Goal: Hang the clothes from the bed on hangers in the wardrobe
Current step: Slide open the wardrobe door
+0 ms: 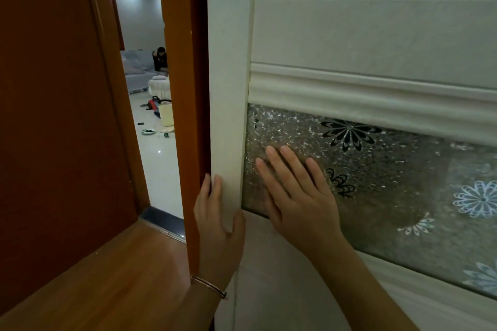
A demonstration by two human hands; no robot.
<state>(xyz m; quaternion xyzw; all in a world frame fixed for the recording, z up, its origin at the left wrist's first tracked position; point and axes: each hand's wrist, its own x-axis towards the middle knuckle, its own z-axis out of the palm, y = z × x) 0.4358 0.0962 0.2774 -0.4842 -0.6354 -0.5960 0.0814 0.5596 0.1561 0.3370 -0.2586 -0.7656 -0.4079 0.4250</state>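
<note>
1. The wardrobe door (231, 88), white with ribbed mouldings across it, is standing close in front of the person and filling the right side of the view.
2. The left hand (217, 223) is gripping the wardrobe door's left edge. Its fingers (212, 188) are curling round the white upright and the thumb is lying on the front face.
3. The right hand (298, 196) is pressing flat on the glass panel (390, 183), a frosted, flower-patterned pane set into the wardrobe door. Its fingers are lying straight and slightly spread, holding nothing.
4. A thin bracelet (209, 286) is sitting on the left wrist, just below the gripped edge of the wardrobe door.
5. An orange door frame (185, 88) is running just left of the wardrobe door, and a brown room door (53, 115) is standing open further left.
6. Through that opening, well behind the wardrobe door, a seated person (160, 59) is leaning by a grey sofa (137, 70), with a pale bucket (166, 115) standing on the shiny floor nearer the doorway.
7. A wooden floor (107, 277) is showing low and to the left of the wardrobe door.
</note>
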